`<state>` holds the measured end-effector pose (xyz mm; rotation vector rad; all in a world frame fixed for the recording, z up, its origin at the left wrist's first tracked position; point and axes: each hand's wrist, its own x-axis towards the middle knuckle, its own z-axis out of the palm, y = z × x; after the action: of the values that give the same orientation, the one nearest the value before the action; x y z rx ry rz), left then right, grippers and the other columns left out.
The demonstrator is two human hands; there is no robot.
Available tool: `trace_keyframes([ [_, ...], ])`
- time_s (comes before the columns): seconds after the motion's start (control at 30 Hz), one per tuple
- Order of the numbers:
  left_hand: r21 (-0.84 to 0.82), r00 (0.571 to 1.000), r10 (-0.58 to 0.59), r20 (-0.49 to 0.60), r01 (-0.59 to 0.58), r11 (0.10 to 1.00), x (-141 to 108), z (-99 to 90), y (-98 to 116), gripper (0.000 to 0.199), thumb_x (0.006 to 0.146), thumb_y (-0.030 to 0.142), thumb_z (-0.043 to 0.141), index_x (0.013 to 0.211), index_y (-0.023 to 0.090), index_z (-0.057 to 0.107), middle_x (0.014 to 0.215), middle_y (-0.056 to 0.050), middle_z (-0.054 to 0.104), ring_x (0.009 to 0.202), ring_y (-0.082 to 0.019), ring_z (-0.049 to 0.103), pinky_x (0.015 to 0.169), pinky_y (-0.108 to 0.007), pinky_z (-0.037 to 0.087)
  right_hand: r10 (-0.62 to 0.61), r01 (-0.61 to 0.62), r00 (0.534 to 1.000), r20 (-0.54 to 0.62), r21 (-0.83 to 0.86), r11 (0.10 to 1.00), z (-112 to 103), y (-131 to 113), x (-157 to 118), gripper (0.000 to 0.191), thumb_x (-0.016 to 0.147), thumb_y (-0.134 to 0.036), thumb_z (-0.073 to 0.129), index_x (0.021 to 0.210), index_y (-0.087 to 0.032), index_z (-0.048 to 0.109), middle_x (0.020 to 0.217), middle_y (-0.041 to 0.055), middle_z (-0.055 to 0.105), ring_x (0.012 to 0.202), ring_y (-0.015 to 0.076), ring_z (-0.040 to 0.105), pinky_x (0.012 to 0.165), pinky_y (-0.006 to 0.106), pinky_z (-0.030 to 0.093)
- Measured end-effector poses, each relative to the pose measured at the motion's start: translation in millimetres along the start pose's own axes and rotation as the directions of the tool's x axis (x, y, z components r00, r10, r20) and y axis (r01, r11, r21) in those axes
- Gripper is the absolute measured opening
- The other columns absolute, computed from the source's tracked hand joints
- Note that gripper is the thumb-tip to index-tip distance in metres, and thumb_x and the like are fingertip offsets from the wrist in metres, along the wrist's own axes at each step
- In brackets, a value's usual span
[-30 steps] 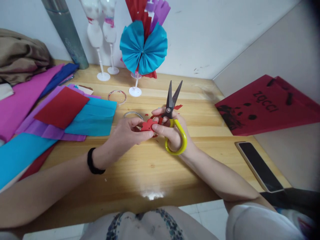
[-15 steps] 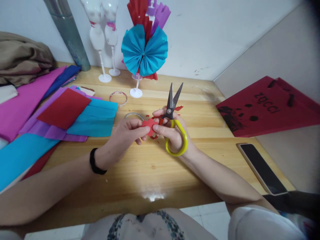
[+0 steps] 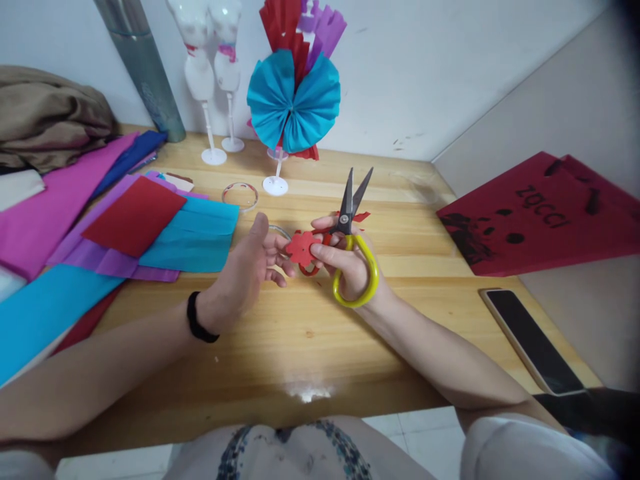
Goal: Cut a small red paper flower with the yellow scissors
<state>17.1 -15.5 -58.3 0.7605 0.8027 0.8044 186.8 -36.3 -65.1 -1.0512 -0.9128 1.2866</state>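
Observation:
A small red paper flower [image 3: 301, 249] is pinched between the thumb and fingers of my right hand [image 3: 347, 260]. The same hand carries scissors [image 3: 356, 250] with yellow and red handles, their blades parted and pointing away from me. Just left of the flower, my left hand [image 3: 247, 270] is open, thumb raised and fingers spread, its fingertips close to the petals. Red paper scraps [image 3: 361, 217] lie behind my right hand.
Coloured paper sheets [image 3: 190, 233] and brown cloth [image 3: 50, 120] are on the left. Behind stand a flask [image 3: 145, 73], white mannequins [image 3: 203, 80] and a blue paper fan piece [image 3: 293, 100]. Tape rolls [image 3: 240, 195] lie mid-table. A red bag [image 3: 540, 213] and phone [image 3: 533, 340] are right.
My left hand has let go of the red flower, opened and moved slightly left. The flower stays in my right hand, now showing more of its face. The view has shifted slightly.

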Motion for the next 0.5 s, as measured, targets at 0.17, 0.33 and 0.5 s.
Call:
trace_keyframes([
  [0.17,0.033,0.999,0.013,-0.029,-0.012,0.999,2.4,1.0,-2.2,0.071,0.072,0.089,0.065,0.07,0.018,0.065,0.066,-0.007,0.066,0.058,-0.017,0.061,0.047,-0.026,0.045,0.04,-0.036,0.997,-0.071,0.059,0.998,2.6,-0.7,-0.1,0.045,0.051,-0.022,0.092,0.091,-0.021,0.07,0.067,-0.0072,0.065,0.051,0.0082,0.056,0.049,0.023,0.048],
  [0.33,0.218,0.993,0.116,0.0,-0.113,0.969,-1.6,5.5,-7.2,0.041,0.07,0.053,0.086,0.076,0.015,0.071,0.07,-0.004,0.07,0.062,-0.013,0.059,0.05,-0.021,0.046,0.023,-0.02,0.998,-0.058,0.061,0.998,1.5,2.8,-1.2,0.047,0.056,-0.023,0.091,0.097,-0.022,0.068,0.064,-0.0082,0.064,0.05,0.0092,0.056,0.052,0.024,0.049],
  [0.5,0.311,0.97,0.24,0.037,-0.239,0.92,-4.9,10.6,-6.8,0.018,0.076,0.033,0.075,0.07,0.017,0.07,0.067,-0.001,0.072,0.057,-0.01,0.057,0.05,-0.02,0.043,-0.002,0.003,1.0,-0.024,0.045,0.999,2.1,10.6,-3.4,0.042,0.061,-0.024,0.089,0.096,-0.023,0.067,0.065,-0.0074,0.064,0.05,0.01,0.056,0.051,0.025,0.047],
])
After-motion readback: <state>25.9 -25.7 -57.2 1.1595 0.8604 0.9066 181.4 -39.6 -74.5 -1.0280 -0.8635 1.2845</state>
